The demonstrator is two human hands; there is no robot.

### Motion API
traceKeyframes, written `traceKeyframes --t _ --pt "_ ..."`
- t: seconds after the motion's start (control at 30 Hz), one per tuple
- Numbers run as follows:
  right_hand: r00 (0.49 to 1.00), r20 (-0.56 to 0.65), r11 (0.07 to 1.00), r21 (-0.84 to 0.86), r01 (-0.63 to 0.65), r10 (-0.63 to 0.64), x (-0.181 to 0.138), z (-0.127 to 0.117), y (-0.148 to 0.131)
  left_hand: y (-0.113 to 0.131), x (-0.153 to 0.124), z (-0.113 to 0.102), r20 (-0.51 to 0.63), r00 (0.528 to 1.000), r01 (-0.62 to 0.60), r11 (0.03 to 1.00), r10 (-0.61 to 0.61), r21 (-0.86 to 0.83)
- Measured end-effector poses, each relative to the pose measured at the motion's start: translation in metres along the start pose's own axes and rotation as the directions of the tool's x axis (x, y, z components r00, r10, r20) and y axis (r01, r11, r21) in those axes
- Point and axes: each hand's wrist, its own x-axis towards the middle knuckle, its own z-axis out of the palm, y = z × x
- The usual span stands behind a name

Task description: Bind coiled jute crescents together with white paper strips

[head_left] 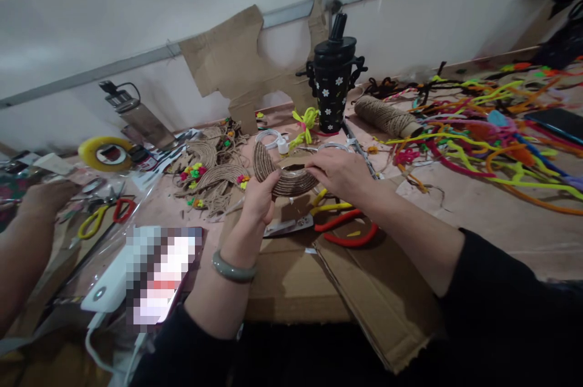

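Note:
A crescent-shaped piece of coiled brown twine (294, 184) is held up between my two hands, over the table. My left hand (259, 200) grips its lower left side, thumb on top. At its right end, the fingertips of my right hand (347, 173) are pinched together on the crescent's edge; whether they also hold a loose strand is hidden. Below lie scissors (348, 240) with red and yellow handles, resting on a cardboard sheet (296, 284). Similar twine crescents (223, 175) with small coloured flowers lie to the left.
A black tumbler (334, 86) stands behind my hands, near a twine spool (387, 115). Colourful pipe cleaners (501, 150) spread across the right. On the left are a phone (166, 280), a power bank (121, 268), yellow tape (104, 154), a bottle (141, 116) and another person's hand (48, 200).

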Motion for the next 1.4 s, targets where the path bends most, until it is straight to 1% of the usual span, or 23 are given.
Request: traceKeyframes --t 0.17,0.4,0.5,0.67,0.73,0.83,1.03,1.2,1.4 --pt "0.999 0.022 0.999 -0.031 0.032 -0.031 0.001 0.0 -0.001 0.0 -0.002 0.001 0.006 1.0 0.015 1.0 -0.015 0.008" --pt "0.996 0.08 0.997 -0.069 0.039 -0.034 0.001 -0.002 -0.002 -0.002 -0.002 -0.001 0.044 0.999 0.006 0.999 -0.009 0.048" --pt "0.997 0.07 0.995 -0.086 0.04 -0.034 0.0 -0.001 -0.003 -0.003 -0.001 -0.002 0.047 0.999 0.003 0.998 -0.006 0.055" --pt "0.999 0.02 0.993 -0.107 0.043 -0.041 -0.001 -0.001 -0.002 -0.005 -0.001 -0.002 0.052 0.999 0.007 0.998 -0.01 0.064" --pt "0.999 0.025 0.993 -0.11 0.048 -0.046 -0.001 -0.001 -0.001 -0.005 -0.001 -0.002 0.05 0.999 0.008 0.997 -0.012 0.08" --pt "0.997 0.065 0.993 -0.107 0.055 -0.049 0.0 -0.001 0.0 -0.006 -0.002 -0.003 0.055 0.998 0.013 0.995 -0.019 0.099" --pt "0.986 0.168 0.999 -0.052 0.013 -0.004 0.001 0.003 -0.006 -0.006 -0.006 -0.001 0.123 0.992 0.024 0.99 -0.041 0.136" --pt "0.967 0.254 0.999 -0.034 -0.015 0.023 0.002 0.005 -0.01 -0.011 -0.007 -0.002 0.134 0.991 -0.007 0.976 -0.022 0.217" --pt "0.942 0.329 0.998 -0.01 -0.064 0.064 0.004 0.003 -0.012 -0.013 -0.007 -0.002 0.11 0.994 -0.036 0.957 0.004 0.287"
